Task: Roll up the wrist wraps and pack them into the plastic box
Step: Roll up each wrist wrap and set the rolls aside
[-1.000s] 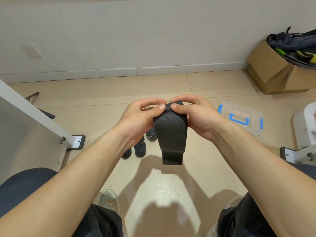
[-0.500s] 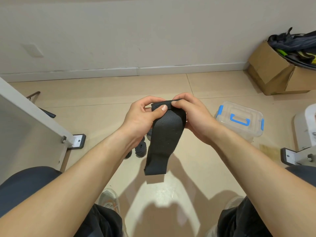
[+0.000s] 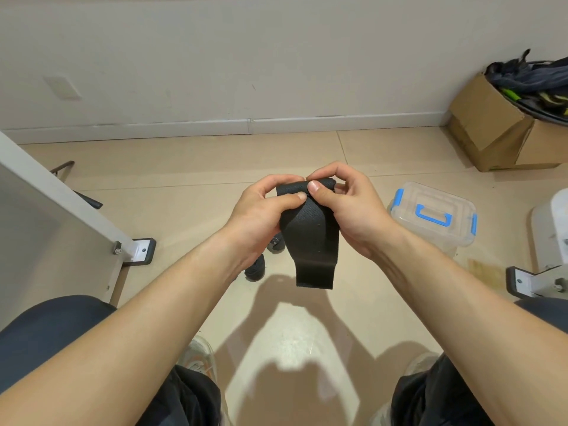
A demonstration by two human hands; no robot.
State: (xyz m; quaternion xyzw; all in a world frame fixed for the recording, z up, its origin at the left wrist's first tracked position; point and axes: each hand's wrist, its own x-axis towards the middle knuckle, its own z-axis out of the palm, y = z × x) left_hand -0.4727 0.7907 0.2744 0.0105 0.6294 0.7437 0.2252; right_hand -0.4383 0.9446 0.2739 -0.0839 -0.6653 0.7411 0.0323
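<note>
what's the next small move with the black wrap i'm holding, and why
Probably roll the folded top edge down by one tight turn. The left hand and right hand both pinch the black fabric wrist wrap at its top, while most of the strip hangs loose below, so it looks far from ready for the lidded clear plastic box with blue latches.

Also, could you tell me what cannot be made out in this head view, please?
All in the head view:
Rolled end of the black wrist wrap: covered by fingers of the left hand and right hand, turns uncountable.
The dark rolls on the floor: partly behind the left hand, count unclear.
Contents of the plastic box: behind its closed, cloudy lid.
The cardboard box: cut off by the right edge.
</note>
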